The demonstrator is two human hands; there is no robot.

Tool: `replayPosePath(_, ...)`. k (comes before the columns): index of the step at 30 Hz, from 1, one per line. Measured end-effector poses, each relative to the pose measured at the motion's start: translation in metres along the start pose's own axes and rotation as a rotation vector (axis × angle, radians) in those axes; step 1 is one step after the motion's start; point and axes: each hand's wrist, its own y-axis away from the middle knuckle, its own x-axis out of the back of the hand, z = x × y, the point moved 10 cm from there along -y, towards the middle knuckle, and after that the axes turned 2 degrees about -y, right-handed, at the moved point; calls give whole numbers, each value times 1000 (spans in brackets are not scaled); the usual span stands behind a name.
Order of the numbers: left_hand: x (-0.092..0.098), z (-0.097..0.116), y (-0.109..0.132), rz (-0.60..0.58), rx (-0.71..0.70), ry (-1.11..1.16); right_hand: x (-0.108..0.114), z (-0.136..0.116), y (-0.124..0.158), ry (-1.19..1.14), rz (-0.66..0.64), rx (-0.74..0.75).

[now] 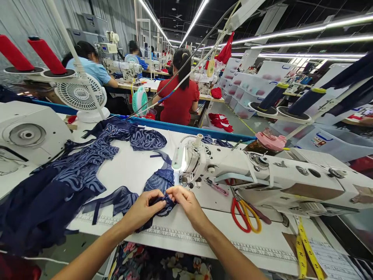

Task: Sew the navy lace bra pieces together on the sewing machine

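Both hands meet at the front of the white sewing table, pinching a bunched part of a navy patterned garment [159, 179]. My left hand [149, 203] closes its thumb and fingers on the fabric from the left. From the right, my right hand [184, 198] grips the same bunch, fingertips close to the left ones. The garment's upper part lies beside the needle area of the sewing machine [230, 165]. More of the navy fabric, with a sheer strap, spreads to the left of my left hand. What exactly lies between the fingertips is too small to tell.
A heap of navy patterned fabric [72, 175] covers the table's left side. Scissors with red and yellow handles [245, 214] and pink-handled snips [217, 187] lie right of the hands. A yellow measuring tape [303, 249] hangs at the front right. A person in red [180, 93] sits beyond the table.
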Motion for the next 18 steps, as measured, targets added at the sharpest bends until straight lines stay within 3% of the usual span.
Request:
replayPosePath(4, -9, 1, -3, -30, -28, -46, 1, -1, 0, 122, 59, 36)
replayPosePath(10, -6, -1, -4, -5, 26, 21, 8, -3, 0, 83, 98, 88)
replayPosePath(14, 1, 1, -3, 26, 4, 3, 16, -37, 14, 353, 135, 360)
replayPosePath(18, -3, 7, -3, 8, -46, -32, 4, -66, 28, 655, 72, 598)
